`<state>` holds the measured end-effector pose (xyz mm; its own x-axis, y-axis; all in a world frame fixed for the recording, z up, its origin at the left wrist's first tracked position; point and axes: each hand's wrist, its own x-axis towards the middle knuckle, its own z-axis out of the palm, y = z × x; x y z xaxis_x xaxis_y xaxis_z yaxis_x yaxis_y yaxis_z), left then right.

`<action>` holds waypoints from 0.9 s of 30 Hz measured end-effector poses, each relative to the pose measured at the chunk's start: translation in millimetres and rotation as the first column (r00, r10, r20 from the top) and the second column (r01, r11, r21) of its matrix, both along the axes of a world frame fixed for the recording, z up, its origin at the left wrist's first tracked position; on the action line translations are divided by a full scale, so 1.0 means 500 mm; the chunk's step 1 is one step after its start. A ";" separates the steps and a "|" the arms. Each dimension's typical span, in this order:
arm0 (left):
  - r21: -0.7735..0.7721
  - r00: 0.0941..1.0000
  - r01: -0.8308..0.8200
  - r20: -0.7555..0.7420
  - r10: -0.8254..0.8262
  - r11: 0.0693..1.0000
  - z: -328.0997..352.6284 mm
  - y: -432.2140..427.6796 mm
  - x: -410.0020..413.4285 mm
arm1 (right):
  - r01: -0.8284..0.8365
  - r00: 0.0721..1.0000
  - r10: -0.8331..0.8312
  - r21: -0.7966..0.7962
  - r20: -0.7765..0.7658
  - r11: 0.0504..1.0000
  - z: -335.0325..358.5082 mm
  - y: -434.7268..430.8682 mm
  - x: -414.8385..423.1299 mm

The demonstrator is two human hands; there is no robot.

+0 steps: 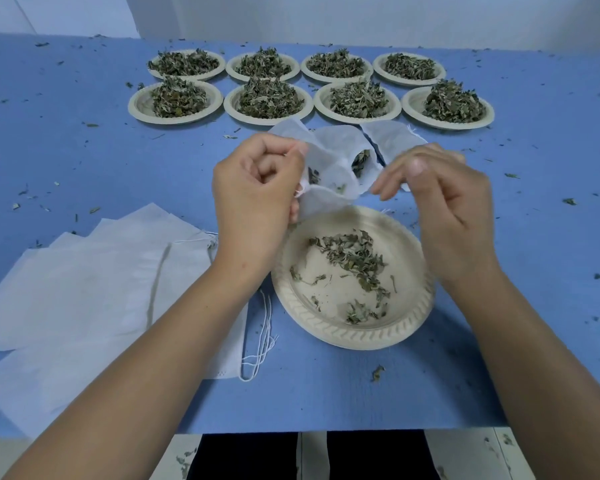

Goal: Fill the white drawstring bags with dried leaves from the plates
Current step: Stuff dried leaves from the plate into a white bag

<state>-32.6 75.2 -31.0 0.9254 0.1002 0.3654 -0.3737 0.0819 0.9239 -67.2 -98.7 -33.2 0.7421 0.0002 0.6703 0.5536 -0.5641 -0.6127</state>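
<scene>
While the white mesh drawstring bag (329, 169) is pinched by the left hand (257, 199), it should be kept over the round beige plate (326, 337); the hold of the right hand (444, 209) is unclear.

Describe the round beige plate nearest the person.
The round beige plate, paper-like with a ribbed rim, lies flat on the blue table. Only a thin scatter of dried green leaves lies on it. The left hand holds a white fabric bag above its far rim, and that wrist covers its left edge.
</scene>
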 end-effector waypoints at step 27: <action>-0.103 0.999 -0.023 -0.029 0.021 0.994 0.002 -0.008 -0.004 | -0.603 0.756 0.408 -0.301 -0.512 0.739 -0.022 0.068 -0.017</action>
